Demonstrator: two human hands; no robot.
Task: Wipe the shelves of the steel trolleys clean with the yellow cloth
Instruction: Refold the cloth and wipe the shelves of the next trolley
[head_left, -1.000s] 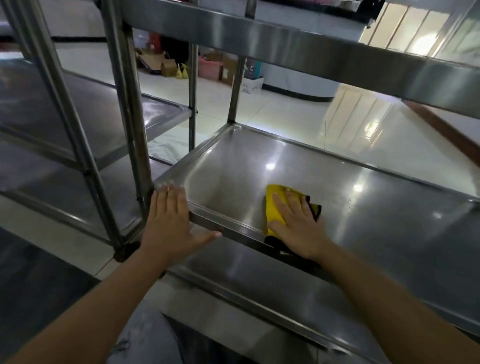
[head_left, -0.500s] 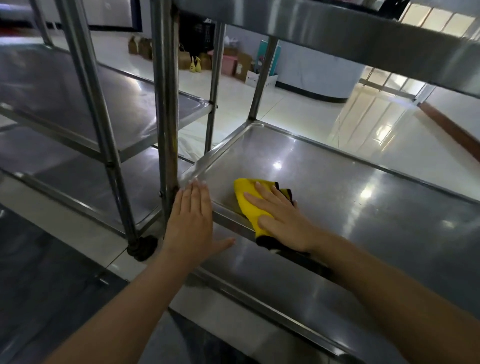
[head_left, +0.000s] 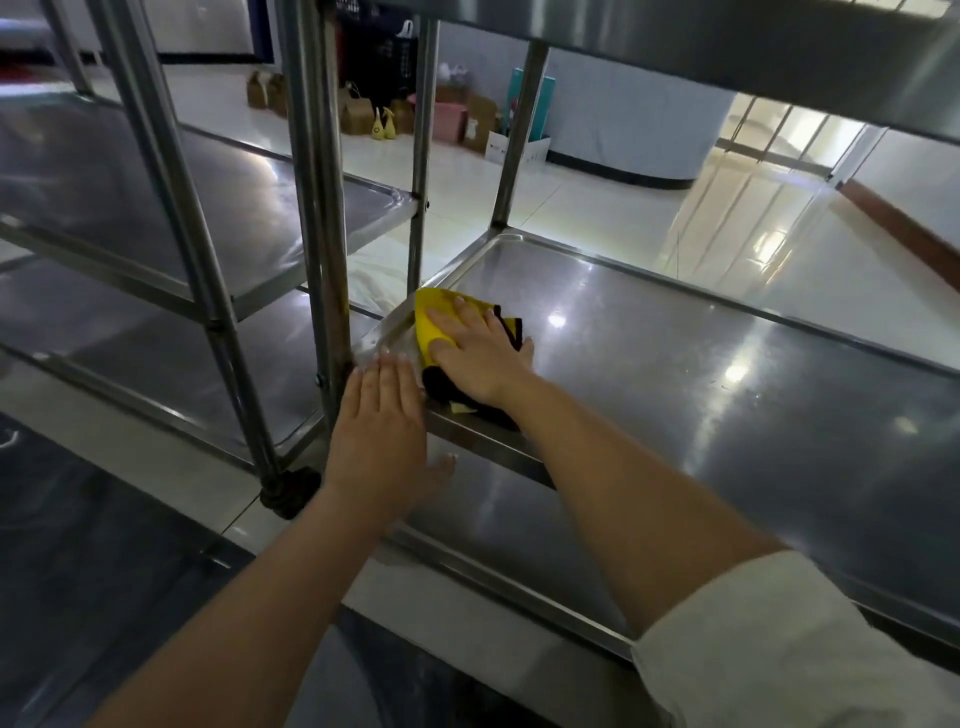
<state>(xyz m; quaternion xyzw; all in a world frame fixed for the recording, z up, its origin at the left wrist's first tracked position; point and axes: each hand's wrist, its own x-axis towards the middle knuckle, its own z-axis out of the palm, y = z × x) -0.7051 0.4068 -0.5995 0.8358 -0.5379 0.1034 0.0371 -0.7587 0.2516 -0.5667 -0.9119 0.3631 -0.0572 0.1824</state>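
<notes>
We are pressing the yellow cloth (head_left: 434, 319) flat under the spread right hand (head_left: 480, 358) in the shelf (head_left: 675, 364) corner by the post (head_left: 322, 218), bracing the flat left hand (head_left: 382, 431) on its rim, and should be working the cloth tight into that corner.

Right hand (head_left: 480, 358) is lying flat on the cloth (head_left: 434, 319), which is sitting in the 9 o'clock corner of the middle shelf (head_left: 701, 374). Left hand (head_left: 382, 431) is resting on that shelf's near rim, just at 7 o'clock of the cloth, beside the corner post (head_left: 317, 208). A lower shelf (head_left: 519, 525) is lying under both forearms. A second trolley (head_left: 156, 197) is standing at 9 o'clock, just beside the first. Boxes (head_left: 470, 122) are sitting on the floor (head_left: 597, 208) at 12 o'clock, well behind both trolleys.
</notes>
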